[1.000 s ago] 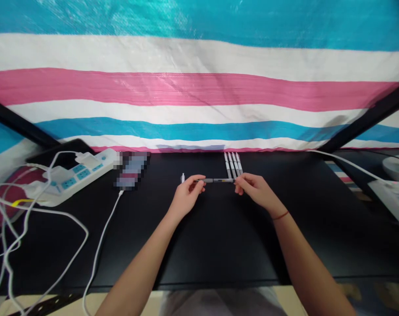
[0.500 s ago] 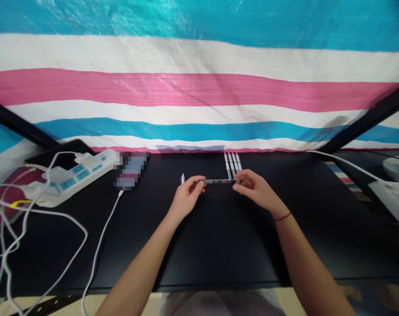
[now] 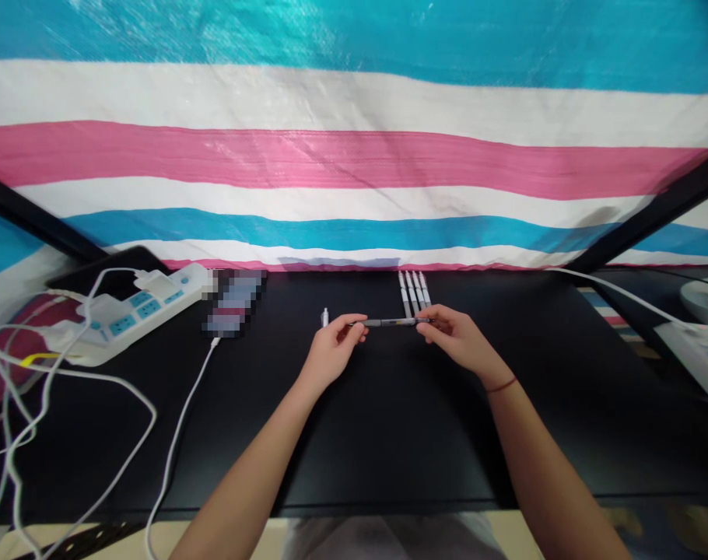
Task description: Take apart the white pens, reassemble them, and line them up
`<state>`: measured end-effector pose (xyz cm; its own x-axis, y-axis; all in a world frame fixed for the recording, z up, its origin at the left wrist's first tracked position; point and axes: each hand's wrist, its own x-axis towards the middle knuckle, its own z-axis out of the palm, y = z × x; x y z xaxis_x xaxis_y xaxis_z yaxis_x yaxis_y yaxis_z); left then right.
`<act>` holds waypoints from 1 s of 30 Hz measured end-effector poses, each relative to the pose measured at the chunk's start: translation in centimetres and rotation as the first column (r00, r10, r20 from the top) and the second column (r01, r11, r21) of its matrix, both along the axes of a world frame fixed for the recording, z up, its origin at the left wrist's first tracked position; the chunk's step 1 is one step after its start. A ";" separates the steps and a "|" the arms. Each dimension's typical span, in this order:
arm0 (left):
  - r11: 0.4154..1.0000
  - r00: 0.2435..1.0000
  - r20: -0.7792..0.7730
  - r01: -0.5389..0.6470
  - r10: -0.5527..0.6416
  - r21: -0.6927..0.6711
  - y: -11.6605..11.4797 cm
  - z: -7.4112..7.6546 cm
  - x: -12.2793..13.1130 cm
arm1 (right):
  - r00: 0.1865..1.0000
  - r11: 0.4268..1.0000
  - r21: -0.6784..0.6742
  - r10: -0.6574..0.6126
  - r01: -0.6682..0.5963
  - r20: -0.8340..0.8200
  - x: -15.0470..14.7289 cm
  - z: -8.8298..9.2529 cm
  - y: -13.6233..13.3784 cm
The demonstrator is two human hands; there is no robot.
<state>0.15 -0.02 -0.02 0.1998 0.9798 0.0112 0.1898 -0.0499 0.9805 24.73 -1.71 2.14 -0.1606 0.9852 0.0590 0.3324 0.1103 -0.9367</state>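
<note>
The left hand (image 3: pixel 332 351) and right hand (image 3: pixel 456 340) each pinched one end of a slim grey pen (image 3: pixel 392 322) level above the black tabletop (image 3: pixel 389 435), near four white pens (image 3: pixel 413 291).

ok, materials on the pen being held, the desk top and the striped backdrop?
Pen: looks like plastic, grey translucent barrel with darker ends, slight gloss; held between left hand and right hand. Desk top: black, matte, smooth, probably laminate or painted board; no grain shows. Striped backdrop: woven plastic tarp by its fine weave, creases and sheen.
</note>
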 end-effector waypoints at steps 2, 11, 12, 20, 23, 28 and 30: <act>0.999 1.000 -0.024 0.008 -0.008 0.032 -0.1 0.2 0.0 | 1.000 1.000 0.001 0.013 -0.013 -0.005 0.0 0.1 0.0; 0.988 0.987 -0.034 0.156 -0.157 -0.013 -1.6 1.6 1.0 | 0.905 0.984 -0.099 -0.174 0.146 -0.389 -1.2 -0.6 0.4; 0.973 0.974 -0.023 0.226 -0.227 -0.044 -1.9 1.6 1.3 | 0.883 0.981 -0.115 -0.193 0.158 -0.428 -1.4 -0.7 0.4; 0.909 0.897 -0.153 0.409 -0.416 -0.075 -3.9 1.2 3.1 | 0.882 0.986 -0.146 -0.137 0.079 -0.451 -3.1 0.0 -0.3; 0.919 0.914 -0.106 0.386 -0.393 -0.076 -3.9 0.7 3.4 | 0.897 0.989 -0.148 -0.090 0.028 -0.433 -3.4 -0.1 -0.5; 0.915 0.925 0.025 0.378 -0.378 -0.144 -3.8 -0.3 3.6 | 0.905 0.988 -0.153 -0.099 0.038 -0.415 -3.4 -0.1 -0.5; 0.908 0.924 0.085 0.382 -0.372 -0.173 -3.8 -0.5 3.7 | 0.899 0.986 -0.163 -0.110 0.043 -0.425 -3.4 -0.1 -0.5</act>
<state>3.80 -3.77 -0.48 0.5584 0.8174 -0.1416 0.1438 0.0727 0.9869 21.33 -2.24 2.08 -0.0758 0.9963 -0.0396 -0.1054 -0.0475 -0.9933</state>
